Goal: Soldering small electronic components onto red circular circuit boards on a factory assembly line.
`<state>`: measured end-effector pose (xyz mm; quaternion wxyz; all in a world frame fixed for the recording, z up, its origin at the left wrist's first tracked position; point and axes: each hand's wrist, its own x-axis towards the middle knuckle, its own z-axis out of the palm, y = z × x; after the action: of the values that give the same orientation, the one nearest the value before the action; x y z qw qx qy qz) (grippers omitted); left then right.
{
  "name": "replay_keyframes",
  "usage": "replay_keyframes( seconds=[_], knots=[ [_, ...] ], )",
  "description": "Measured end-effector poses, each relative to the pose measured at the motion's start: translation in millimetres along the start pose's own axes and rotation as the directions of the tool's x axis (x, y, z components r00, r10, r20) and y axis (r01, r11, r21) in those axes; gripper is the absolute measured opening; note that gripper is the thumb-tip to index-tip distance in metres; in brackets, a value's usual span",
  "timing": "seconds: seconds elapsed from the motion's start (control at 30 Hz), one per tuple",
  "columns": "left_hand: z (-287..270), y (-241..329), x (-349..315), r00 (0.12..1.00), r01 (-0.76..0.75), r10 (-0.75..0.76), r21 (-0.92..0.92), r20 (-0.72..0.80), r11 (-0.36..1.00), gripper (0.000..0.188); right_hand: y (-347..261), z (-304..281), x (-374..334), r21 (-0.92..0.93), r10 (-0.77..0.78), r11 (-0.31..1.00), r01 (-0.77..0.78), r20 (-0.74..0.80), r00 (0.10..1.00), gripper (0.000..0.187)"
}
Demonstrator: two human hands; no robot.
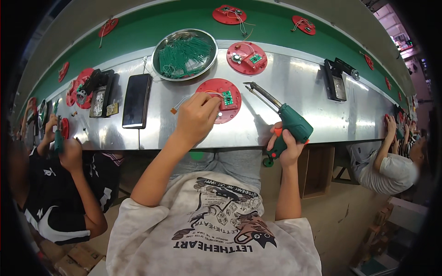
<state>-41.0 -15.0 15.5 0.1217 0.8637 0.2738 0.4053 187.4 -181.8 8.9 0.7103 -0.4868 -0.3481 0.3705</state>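
Observation:
A red round plate [231,113] lies on the metal bench in front of me, with a small green circuit board [227,97] and thin wires on it. Over its left side is my left hand [199,116], its fingers pinched together at the wires beside the board; what exactly sits between the fingertips is hidden. A loose wire end with a small brown connector [173,110] sticks out left of that hand. My right hand [287,143] is wrapped round the handle of a green soldering gun [294,125], whose tip points up and left, apart from the plate.
A steel bowl [214,59] of green wires stands behind the plate, beside another red plate [235,64]. A black phone [136,101] lies left. Soldering stands [98,101] flank the workspace. More red plates [229,14] rest on the green strip [271,28]. Co-workers sit on both sides.

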Motion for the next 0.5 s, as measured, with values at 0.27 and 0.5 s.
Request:
replay_keyframes(
  seconds=[0.27, 0.5],
  knots=[
    [4.1, 2.6, 1.6, 0.999, -0.031, 0.032, 0.018, -0.036, 0.999, 0.010, -1.4, -3.7, 0.1, -0.021, -0.045, 0.999, 0.045, 0.008, 0.999, 0.043],
    [3.3, 2.2, -2.4, 0.995, 0.063, -0.067, -0.062, -0.072, 0.996, 0.013, -2.3, -4.0, -2.1, -0.030, -0.030, 0.999, 0.031, 0.023, 0.999, 0.045]
  ],
)
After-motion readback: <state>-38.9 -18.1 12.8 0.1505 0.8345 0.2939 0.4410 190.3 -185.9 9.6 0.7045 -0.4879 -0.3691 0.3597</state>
